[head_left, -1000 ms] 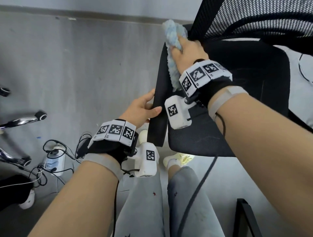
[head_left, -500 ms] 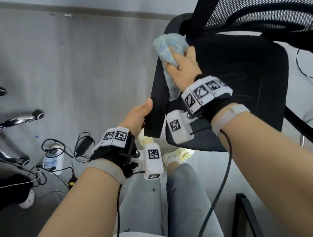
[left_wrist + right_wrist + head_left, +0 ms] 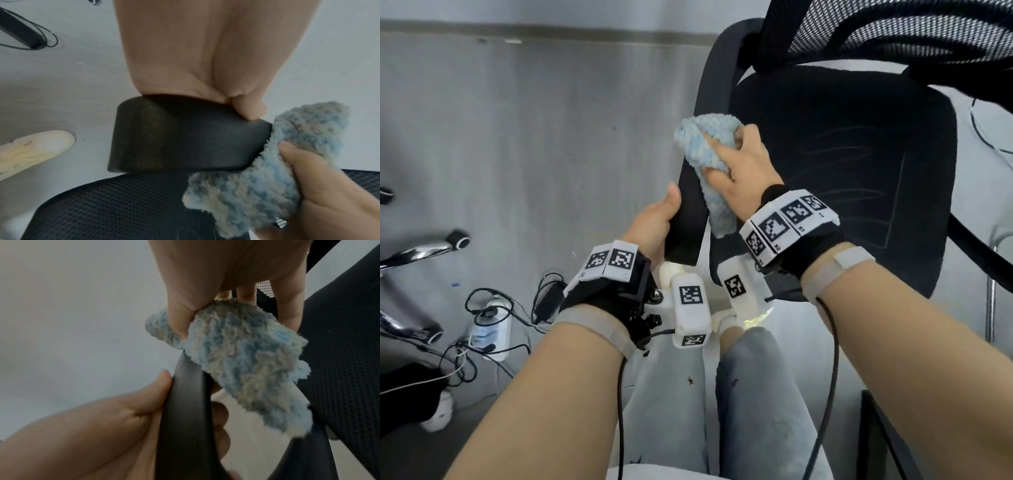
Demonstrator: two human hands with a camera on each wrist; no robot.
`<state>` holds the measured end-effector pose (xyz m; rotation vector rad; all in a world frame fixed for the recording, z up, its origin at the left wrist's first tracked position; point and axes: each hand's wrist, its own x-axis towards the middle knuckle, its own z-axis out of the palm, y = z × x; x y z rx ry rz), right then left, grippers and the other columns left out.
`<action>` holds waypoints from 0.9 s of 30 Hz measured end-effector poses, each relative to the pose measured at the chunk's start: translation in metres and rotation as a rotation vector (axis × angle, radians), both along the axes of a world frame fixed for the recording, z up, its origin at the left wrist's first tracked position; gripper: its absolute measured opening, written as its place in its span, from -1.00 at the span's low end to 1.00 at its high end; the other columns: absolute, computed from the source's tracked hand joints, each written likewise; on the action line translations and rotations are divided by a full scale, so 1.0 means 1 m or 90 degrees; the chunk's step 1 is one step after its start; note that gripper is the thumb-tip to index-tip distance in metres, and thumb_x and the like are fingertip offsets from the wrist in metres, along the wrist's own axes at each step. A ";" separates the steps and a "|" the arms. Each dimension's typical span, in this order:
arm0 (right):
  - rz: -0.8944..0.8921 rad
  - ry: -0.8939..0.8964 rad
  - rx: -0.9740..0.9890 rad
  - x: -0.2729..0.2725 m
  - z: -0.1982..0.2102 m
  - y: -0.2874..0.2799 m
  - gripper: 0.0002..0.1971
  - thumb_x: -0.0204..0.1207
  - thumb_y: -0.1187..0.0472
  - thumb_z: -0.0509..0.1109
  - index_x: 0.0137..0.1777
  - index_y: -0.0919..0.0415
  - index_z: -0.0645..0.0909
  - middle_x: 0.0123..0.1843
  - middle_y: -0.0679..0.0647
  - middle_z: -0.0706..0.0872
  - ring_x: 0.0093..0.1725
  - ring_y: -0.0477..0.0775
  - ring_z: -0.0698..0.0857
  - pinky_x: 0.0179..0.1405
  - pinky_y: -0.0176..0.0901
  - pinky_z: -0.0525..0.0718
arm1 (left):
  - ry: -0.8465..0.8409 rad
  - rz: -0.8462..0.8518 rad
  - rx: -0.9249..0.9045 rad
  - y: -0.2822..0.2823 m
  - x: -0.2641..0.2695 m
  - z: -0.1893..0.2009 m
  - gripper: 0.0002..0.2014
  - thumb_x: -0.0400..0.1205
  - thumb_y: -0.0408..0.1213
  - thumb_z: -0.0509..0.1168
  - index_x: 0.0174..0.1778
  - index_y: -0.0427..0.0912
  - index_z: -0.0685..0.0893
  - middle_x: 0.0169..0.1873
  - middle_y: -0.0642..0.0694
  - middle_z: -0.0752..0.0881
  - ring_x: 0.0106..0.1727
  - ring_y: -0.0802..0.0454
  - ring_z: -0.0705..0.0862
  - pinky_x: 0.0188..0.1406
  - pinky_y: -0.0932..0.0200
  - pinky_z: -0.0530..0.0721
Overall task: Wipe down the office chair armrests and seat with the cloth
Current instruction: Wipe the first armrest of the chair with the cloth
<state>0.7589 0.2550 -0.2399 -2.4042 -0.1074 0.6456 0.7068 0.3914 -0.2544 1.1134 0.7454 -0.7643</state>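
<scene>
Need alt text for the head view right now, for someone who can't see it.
The right hand presses a fluffy blue cloth onto a black chair armrest, which the left hand grips near its end. The seat lies to the right.

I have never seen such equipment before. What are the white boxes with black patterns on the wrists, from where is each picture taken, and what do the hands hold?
No machine is working here: a person cleans a chair with bare hands. The white boxes are cameras strapped to the wrists, with printed marker squares on the bands. One picture comes from a camera on the head, looking down; the other two come from those wrist cameras, looking along each hand. The left hand grips the front end of the black plastic armrest. The right hand grips a fluffy blue and cream cloth and presses it on that armrest. Beside it is the black mesh seat. On the grey floor lie a white power strip and black cables.
</scene>
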 end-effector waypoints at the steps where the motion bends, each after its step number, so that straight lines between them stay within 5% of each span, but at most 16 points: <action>1: -0.027 -0.004 0.024 -0.003 -0.003 0.002 -0.53 0.58 0.14 0.25 0.49 -0.02 0.35 0.38 0.24 0.25 0.38 0.20 0.28 0.37 -0.13 0.33 | -0.003 -0.006 0.017 0.000 0.003 0.000 -0.46 0.68 0.05 -0.02 0.31 -0.31 0.55 0.17 -0.18 0.70 0.08 0.06 0.73 -0.02 0.25 0.73; 3: -0.075 -0.016 0.083 -0.017 -0.007 0.007 -0.54 0.55 0.24 0.28 0.46 0.05 0.42 0.38 0.27 0.26 0.37 0.24 0.29 0.33 -0.25 0.24 | -0.009 -0.001 0.042 0.001 0.009 -0.003 -0.52 0.69 0.02 -0.01 0.25 -0.27 0.59 0.12 -0.17 0.72 0.06 0.05 0.74 0.03 0.20 0.71; 7: -0.077 -0.011 0.189 -0.062 -0.018 0.009 -0.58 0.47 0.37 0.31 0.34 0.16 0.56 0.25 0.24 0.33 0.26 0.23 0.38 0.38 -0.13 0.38 | -0.007 -0.013 0.095 0.000 0.014 -0.003 -0.63 0.69 -0.08 0.06 0.02 -0.27 0.67 -0.19 -0.10 0.78 -0.11 0.02 0.74 -0.10 0.14 0.71; 11: -0.103 0.121 0.329 -0.093 -0.025 -0.005 -0.69 0.46 0.29 0.34 0.20 0.29 0.62 0.16 0.09 0.31 0.14 -0.07 0.41 0.16 -0.56 0.41 | -0.006 -0.041 0.127 -0.001 0.014 -0.002 -0.43 0.65 0.11 0.02 0.16 -0.36 0.62 0.06 -0.24 0.75 0.09 -0.08 0.73 0.22 -0.02 0.66; 13: -0.143 0.162 0.351 -0.097 -0.026 -0.017 -0.71 0.42 0.19 0.29 0.12 0.22 0.63 0.13 0.08 0.38 0.08 -0.23 0.43 0.11 -0.66 0.37 | -0.042 -0.037 0.191 -0.004 0.013 -0.002 -0.54 0.66 0.06 0.06 0.12 -0.27 0.63 0.02 -0.12 0.74 0.05 0.00 0.72 0.21 0.07 0.66; 15: -0.234 0.203 0.391 -0.098 -0.025 -0.028 -0.73 0.49 0.22 0.28 0.12 0.33 0.63 0.12 0.11 0.47 0.10 -0.15 0.52 0.21 -0.51 0.44 | -0.091 -0.032 0.286 -0.007 0.012 0.002 -0.68 0.69 -0.05 0.06 0.12 -0.18 0.60 -0.03 -0.01 0.70 -0.01 0.13 0.68 0.16 0.22 0.64; 18: -0.415 0.275 0.466 -0.098 -0.024 -0.053 -0.78 0.62 0.29 0.21 0.16 0.31 0.60 0.14 0.24 0.65 0.18 0.17 0.63 0.34 0.09 0.56 | -0.201 -0.080 0.410 -0.015 0.014 0.002 -0.59 0.68 -0.17 0.09 0.46 -0.14 0.42 0.36 -0.08 0.57 0.40 0.03 0.51 0.50 0.04 0.40; 20: -0.521 0.292 0.473 -0.097 -0.025 -0.074 -0.80 0.57 0.15 0.28 -0.01 0.22 0.70 0.08 0.33 0.72 0.13 0.28 0.69 0.31 0.25 0.57 | -0.223 -0.124 0.477 -0.028 0.016 0.005 -0.43 0.63 -0.18 0.15 0.59 -0.09 0.18 0.48 -0.11 0.41 0.51 0.01 0.36 0.58 0.10 0.21; 22: -0.592 0.294 0.471 -0.096 -0.023 -0.096 -0.77 0.45 0.03 0.32 -0.13 0.14 0.74 0.11 0.37 0.73 0.16 0.29 0.70 0.32 0.26 0.57 | -0.219 -0.182 0.576 -0.049 0.016 0.013 -0.31 0.63 -0.22 0.18 0.62 -0.11 -0.03 0.53 -0.17 0.24 0.55 -0.01 0.25 0.56 0.20 0.10; 25: -0.666 0.299 0.513 -0.093 -0.018 -0.135 -0.81 0.60 0.12 0.24 -0.02 0.12 0.69 0.11 0.19 0.75 0.17 0.13 0.71 0.35 0.13 0.57 | -0.247 -0.283 0.722 -0.093 0.008 0.031 -0.21 0.60 -0.21 0.24 0.62 -0.09 -0.13 0.64 -0.16 -0.12 0.66 -0.09 -0.13 0.64 -0.13 -0.13; 27: -0.725 0.280 0.517 -0.089 -0.015 -0.165 -0.81 0.63 0.15 0.22 -0.06 0.10 0.67 0.01 0.09 0.77 0.08 0.04 0.74 0.28 0.07 0.62 | -0.287 -0.358 0.730 -0.120 0.001 0.027 -0.21 0.59 -0.23 0.24 0.62 -0.04 -0.13 0.64 -0.13 -0.23 0.65 -0.09 -0.29 0.58 -0.14 -0.28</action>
